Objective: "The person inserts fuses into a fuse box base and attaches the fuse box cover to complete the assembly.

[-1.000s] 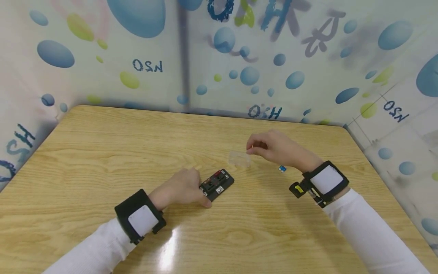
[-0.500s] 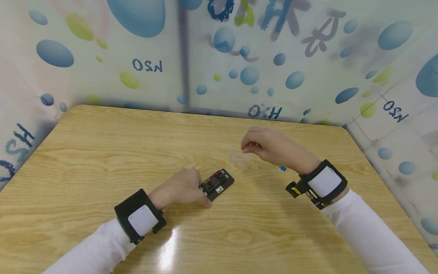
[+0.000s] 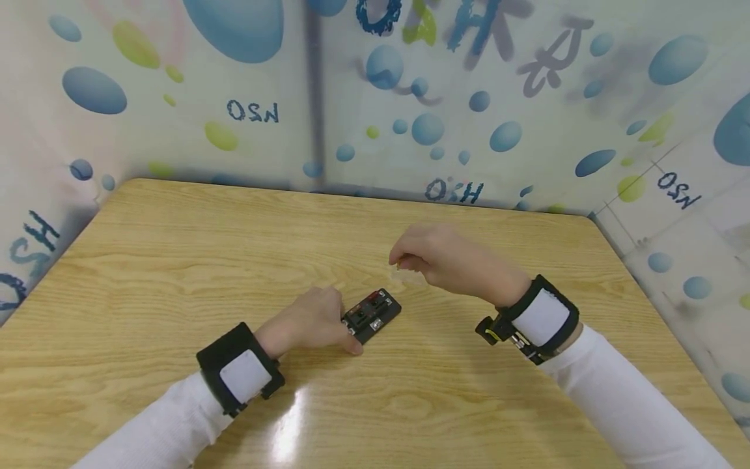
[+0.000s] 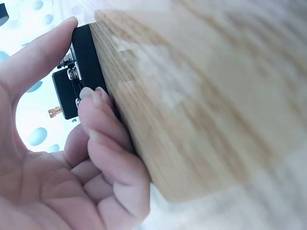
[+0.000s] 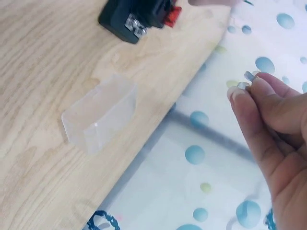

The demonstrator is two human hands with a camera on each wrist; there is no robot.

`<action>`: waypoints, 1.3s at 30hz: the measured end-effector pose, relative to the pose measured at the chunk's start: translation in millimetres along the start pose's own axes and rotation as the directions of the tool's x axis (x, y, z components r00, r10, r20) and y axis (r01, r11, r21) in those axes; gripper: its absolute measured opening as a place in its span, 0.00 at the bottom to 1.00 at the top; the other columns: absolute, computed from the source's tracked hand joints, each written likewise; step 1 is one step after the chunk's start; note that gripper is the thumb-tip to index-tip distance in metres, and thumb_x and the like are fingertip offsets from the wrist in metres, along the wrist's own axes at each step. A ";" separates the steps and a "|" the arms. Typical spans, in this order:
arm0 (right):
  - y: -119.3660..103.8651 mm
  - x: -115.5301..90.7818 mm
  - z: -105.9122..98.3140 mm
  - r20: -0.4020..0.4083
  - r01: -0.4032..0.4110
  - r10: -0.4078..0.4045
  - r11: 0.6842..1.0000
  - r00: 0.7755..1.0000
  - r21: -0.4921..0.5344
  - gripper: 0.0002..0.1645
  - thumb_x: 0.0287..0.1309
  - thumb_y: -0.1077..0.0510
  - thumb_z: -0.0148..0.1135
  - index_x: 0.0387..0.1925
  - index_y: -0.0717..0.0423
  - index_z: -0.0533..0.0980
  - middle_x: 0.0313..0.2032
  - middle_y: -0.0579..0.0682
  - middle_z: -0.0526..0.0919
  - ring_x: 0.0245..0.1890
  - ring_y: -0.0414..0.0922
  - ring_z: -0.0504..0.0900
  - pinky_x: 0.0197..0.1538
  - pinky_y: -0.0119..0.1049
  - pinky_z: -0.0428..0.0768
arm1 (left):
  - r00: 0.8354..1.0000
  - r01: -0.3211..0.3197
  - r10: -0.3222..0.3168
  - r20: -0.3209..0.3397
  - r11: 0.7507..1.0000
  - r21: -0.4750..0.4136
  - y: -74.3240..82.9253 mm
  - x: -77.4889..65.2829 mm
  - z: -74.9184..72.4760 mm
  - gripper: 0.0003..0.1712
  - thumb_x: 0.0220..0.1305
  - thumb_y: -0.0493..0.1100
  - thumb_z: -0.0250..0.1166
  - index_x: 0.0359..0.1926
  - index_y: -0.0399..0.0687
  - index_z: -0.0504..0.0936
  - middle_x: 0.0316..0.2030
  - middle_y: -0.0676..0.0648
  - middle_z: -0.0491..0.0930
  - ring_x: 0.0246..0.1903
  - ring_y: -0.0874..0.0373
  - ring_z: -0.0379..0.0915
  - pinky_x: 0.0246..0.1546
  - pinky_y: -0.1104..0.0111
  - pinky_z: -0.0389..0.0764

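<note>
My left hand grips the near end of a black block lying on the wooden table, thumb and fingers at its sides. The block carries metal screw terminals, raised black parts and a red part on top. In the left wrist view a copper-coloured tab sticks out of it. My right hand hovers beyond the block, pinching a tiny silvery piece between thumb and fingertips; its kind cannot be made out. Beneath that hand lies a clear plastic box, partly hidden in the head view.
The wooden table reaches back to a wall covering printed with blue and green bubbles. Black wrist straps with white patches sit on both wrists.
My right hand has moved left, over the clear box, with the tiny piece pinched. It now hides the small blue thing seen earlier on the table. The left hand stays on the block.
</note>
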State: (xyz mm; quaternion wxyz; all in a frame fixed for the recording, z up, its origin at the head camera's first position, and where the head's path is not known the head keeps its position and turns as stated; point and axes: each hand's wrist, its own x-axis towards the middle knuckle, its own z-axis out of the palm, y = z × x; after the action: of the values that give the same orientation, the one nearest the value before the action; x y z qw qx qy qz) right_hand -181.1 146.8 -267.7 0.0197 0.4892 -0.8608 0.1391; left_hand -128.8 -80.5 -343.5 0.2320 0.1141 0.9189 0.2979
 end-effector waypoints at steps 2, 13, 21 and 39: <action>-2.2 0.8 4.0 0.004 0.034 -0.034 0.999 0.999 -0.004 0.09 0.62 0.68 0.62 0.41 0.54 0.81 0.38 0.47 0.84 0.37 0.39 0.82 0.41 0.32 0.81 | 1.000 0.000 0.000 0.002 1.000 -0.001 0.1 0.4 0.1 0.22 0.37 0.52 0.80 0.19 0.45 0.77 0.13 0.54 0.69 0.15 0.62 0.59 0.16 0.72 0.59; -1.9 9.1 15.0 0.013 0.075 -0.076 0.996 0.997 0.045 0.09 0.62 0.69 0.60 0.40 0.54 0.80 0.38 0.48 0.82 0.38 0.40 0.81 0.42 0.33 0.81 | 1.000 0.010 -0.010 0.008 1.000 -0.003 -0.3 0.4 -0.8 0.22 0.36 0.52 0.81 0.21 0.44 0.77 0.15 0.53 0.71 0.16 0.61 0.61 0.17 0.72 0.61; -7.1 15.4 30.2 0.000 0.160 -0.160 0.986 0.987 0.042 0.08 0.61 0.67 0.64 0.39 0.52 0.81 0.37 0.46 0.82 0.38 0.39 0.82 0.44 0.32 0.81 | 1.000 0.000 0.000 0.004 1.000 -0.012 -0.8 1.7 -0.8 0.22 0.36 0.52 0.80 0.20 0.45 0.77 0.15 0.53 0.71 0.16 0.61 0.62 0.17 0.72 0.62; -27.2 17.6 48.6 0.135 0.113 -0.119 0.992 0.984 0.052 0.02 0.62 0.61 0.64 0.37 0.52 0.79 0.37 0.44 0.83 0.37 0.37 0.81 0.42 0.32 0.80 | 1.000 -0.014 0.015 0.016 0.999 -0.038 -0.9 1.7 -1.1 0.21 0.38 0.50 0.81 0.20 0.44 0.77 0.14 0.54 0.69 0.16 0.62 0.59 0.18 0.72 0.59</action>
State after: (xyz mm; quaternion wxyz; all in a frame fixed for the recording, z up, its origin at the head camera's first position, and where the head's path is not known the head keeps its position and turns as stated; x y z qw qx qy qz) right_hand -162.3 106.4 -305.4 -0.0425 0.5473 -0.8268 0.1228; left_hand -130.9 -81.1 -343.9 0.2393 0.1189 0.9104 0.3159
